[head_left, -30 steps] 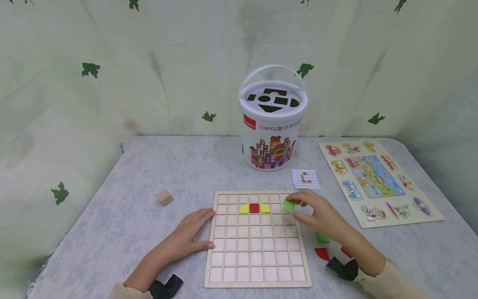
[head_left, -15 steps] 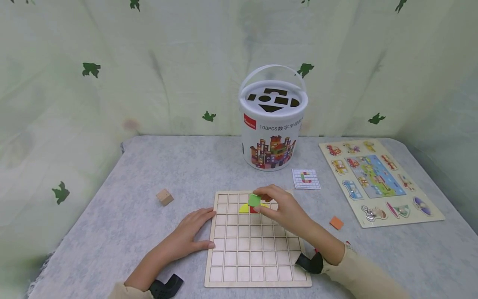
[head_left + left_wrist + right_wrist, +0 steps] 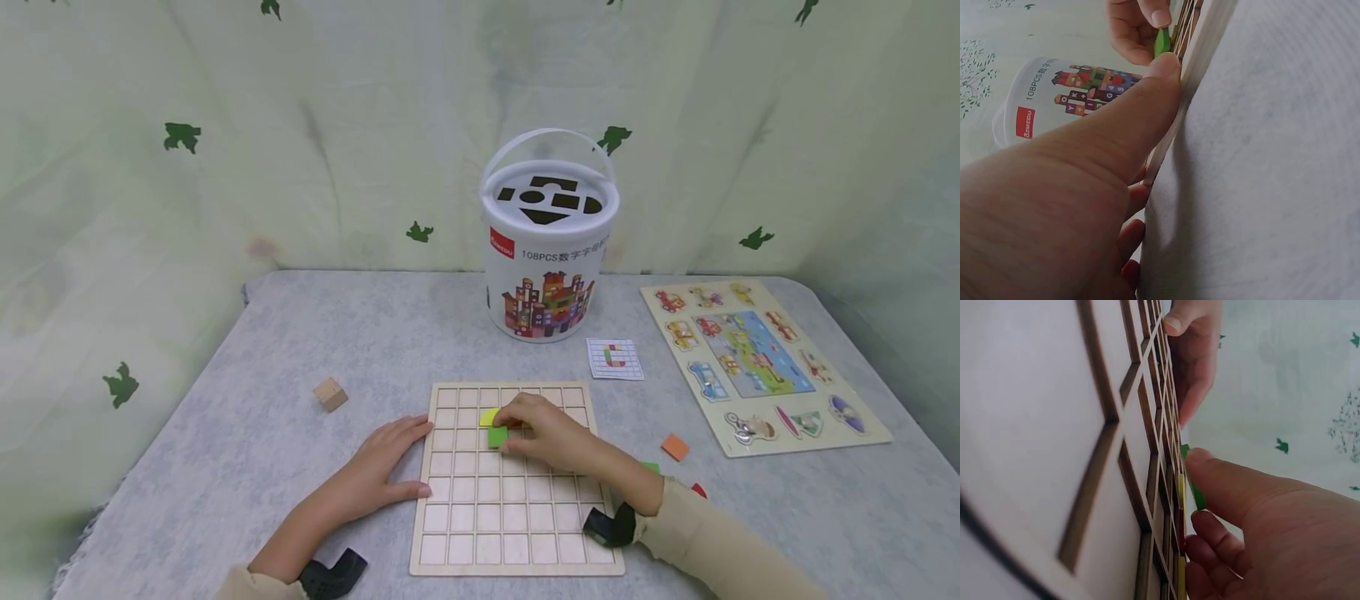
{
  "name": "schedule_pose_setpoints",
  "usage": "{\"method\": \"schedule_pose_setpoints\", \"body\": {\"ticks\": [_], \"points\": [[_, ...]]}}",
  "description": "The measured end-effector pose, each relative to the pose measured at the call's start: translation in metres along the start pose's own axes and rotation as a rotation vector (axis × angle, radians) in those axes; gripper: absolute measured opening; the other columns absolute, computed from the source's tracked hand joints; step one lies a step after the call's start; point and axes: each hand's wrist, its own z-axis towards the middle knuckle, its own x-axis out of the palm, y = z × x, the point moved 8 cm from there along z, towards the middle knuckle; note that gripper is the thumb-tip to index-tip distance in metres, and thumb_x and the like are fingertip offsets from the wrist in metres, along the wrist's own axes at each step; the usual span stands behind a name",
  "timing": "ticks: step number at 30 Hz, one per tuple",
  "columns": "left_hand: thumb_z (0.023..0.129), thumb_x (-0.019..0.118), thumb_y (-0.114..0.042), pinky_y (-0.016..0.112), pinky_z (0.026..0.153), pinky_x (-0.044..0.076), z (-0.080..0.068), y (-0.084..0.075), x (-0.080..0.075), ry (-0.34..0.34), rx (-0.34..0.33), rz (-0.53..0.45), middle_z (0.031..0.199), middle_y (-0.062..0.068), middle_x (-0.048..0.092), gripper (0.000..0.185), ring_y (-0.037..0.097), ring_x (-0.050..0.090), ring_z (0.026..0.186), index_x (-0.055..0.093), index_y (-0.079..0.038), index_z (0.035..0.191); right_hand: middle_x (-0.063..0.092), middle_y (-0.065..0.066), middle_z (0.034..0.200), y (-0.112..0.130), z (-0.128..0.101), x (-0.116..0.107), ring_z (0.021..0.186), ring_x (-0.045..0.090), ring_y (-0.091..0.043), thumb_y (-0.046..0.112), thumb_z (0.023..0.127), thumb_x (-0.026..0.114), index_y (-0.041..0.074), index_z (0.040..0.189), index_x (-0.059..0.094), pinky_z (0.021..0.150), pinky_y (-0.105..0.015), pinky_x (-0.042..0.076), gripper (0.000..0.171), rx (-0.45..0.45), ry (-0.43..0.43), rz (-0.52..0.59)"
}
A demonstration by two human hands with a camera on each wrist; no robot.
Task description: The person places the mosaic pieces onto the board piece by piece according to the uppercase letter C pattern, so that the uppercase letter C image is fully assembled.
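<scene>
A wooden grid board (image 3: 517, 533) lies on the grey table. My right hand (image 3: 536, 433) pinches a green square tile (image 3: 497, 437) low over the board's third row, just under a yellow piece (image 3: 488, 417) set in the second row. The tile (image 3: 1194, 487) shows edge-on between thumb and fingers in the right wrist view, and again as a green sliver, the tile (image 3: 1160, 42), in the left wrist view. My left hand (image 3: 386, 467) rests flat against the board's left edge, thumb (image 3: 1147, 94) on the rim.
A white bucket (image 3: 547, 250) with shape holes stands behind the board. A pattern card (image 3: 614, 359) and a picture puzzle (image 3: 757, 362) lie to the right. A wooden cube (image 3: 330, 394) sits to the left. Orange (image 3: 676, 447), green (image 3: 650, 467) and red (image 3: 698, 490) pieces lie right of the board.
My right hand carried the green tile leftward from the board's right edge and down to the third row, now covering the red piece. The left hand stayed put.
</scene>
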Motion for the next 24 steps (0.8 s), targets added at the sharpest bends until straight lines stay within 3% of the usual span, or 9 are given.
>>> {"method": "schedule_pose_setpoints", "body": {"ticks": [4, 8, 18, 24], "points": [[0.068, 0.055, -0.054, 0.040, 0.094, 0.014, 0.0000, 0.0004, -0.0004, -0.001, 0.003, -0.007, 0.133, -0.004, 0.022, 0.077, 0.016, 0.015, 0.121, 0.027, -0.018, 0.130, 0.048, 0.011, 0.091, 0.0009, 0.0021, 0.0025, 0.083, 0.042, -0.006, 0.036, 0.073, 0.060, 0.021, 0.098, 0.057, 0.072, -0.023, 0.036, 0.030, -0.014, 0.003, -0.086], [0.068, 0.054, -0.054, 0.040, 0.095, 0.014, -0.0002, 0.0011, 0.0002, 0.002, 0.002, -0.002, 0.133, -0.005, 0.022, 0.076, 0.016, 0.015, 0.121, 0.027, -0.019, 0.130, 0.048, 0.012, 0.090, -0.0015, 0.0027, 0.0031, 0.083, 0.041, -0.004, 0.031, 0.072, 0.061, 0.021, 0.097, 0.056, 0.074, -0.024, 0.035, 0.027, 0.011, -0.001, -0.130], [0.068, 0.056, -0.051, 0.041, 0.094, 0.016, 0.0002, -0.0002, -0.0001, -0.027, 0.029, -0.013, 0.132, -0.002, 0.024, 0.076, 0.017, 0.017, 0.120, 0.029, -0.016, 0.129, 0.049, 0.012, 0.090, 0.0037, 0.0042, 0.0037, 0.079, 0.040, -0.004, 0.030, 0.076, 0.058, 0.023, 0.099, 0.057, 0.068, -0.024, 0.034, 0.024, -0.047, -0.019, -0.130], [0.068, 0.055, -0.053, 0.039, 0.095, 0.014, 0.0007, 0.0015, 0.0008, -0.017, 0.021, 0.000, 0.133, -0.005, 0.023, 0.076, 0.015, 0.015, 0.121, 0.028, -0.017, 0.129, 0.047, 0.013, 0.086, 0.0005, 0.0058, 0.0059, 0.075, 0.038, -0.004, 0.032, 0.076, 0.058, 0.026, 0.098, 0.058, 0.065, -0.023, 0.031, 0.023, -0.021, -0.011, -0.154]]}}
